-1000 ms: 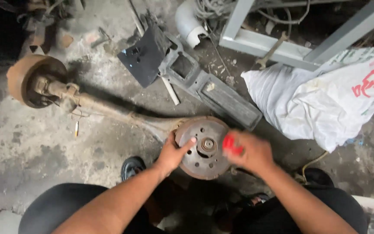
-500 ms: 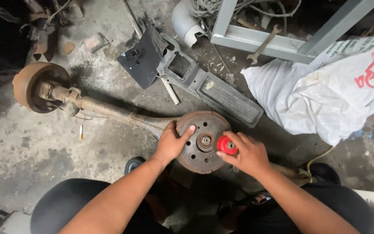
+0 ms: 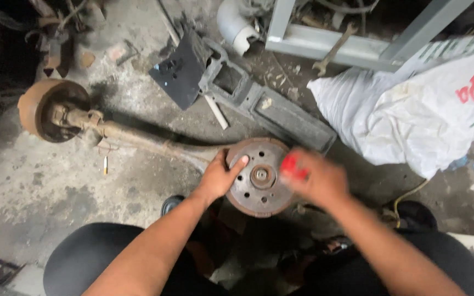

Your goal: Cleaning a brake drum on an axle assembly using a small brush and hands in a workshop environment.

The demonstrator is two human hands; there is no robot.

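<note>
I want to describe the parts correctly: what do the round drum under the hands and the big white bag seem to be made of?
The drum looks like cast metal, probably iron or steel: brown rust, dull rough face, drilled holes. The white bag seems woven plastic or cloth: soft folds, slight sheen.

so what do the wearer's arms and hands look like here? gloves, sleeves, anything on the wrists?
Both forearms are bare up to the frame edge: no sleeves show. The left hand wears no glove, ring or watch that can be seen. The right hand is motion-blurred, so no glove is evident, but finer details cannot be told. Dark trousers cover the knees.
</note>
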